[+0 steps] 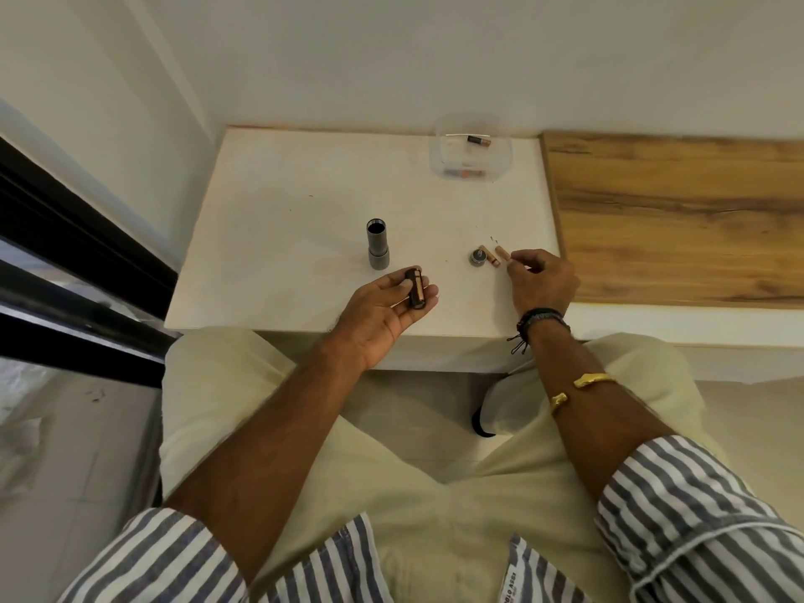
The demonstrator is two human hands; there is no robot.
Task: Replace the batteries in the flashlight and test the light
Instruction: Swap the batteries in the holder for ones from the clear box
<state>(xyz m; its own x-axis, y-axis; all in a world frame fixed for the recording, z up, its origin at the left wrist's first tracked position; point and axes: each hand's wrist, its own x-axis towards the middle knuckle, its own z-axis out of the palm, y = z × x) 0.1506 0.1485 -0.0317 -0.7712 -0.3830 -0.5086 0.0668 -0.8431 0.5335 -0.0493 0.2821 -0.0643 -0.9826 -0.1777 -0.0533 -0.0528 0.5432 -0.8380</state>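
We cradle the black plastic battery holder [414, 292] in our left hand [383, 311], palm up, fingers curled loosely around it; one tan cylindrical cell sits in its slot. Our right hand [541, 282] rests knuckles up on the smooth white table [304, 202], fingertips pinched together at the end of a tan battery [502, 253]; whether they grip it we cannot tell. Left of that battery lies a second tan battery [486, 255], then the round grey metal end cap [477, 257]. Further left of the cap, the grey metal flashlight body [376, 245] stands upright, its open dark end up. Beyond the cap, at the table's far edge, a clear plastic tub [472, 148] holds a few batteries.
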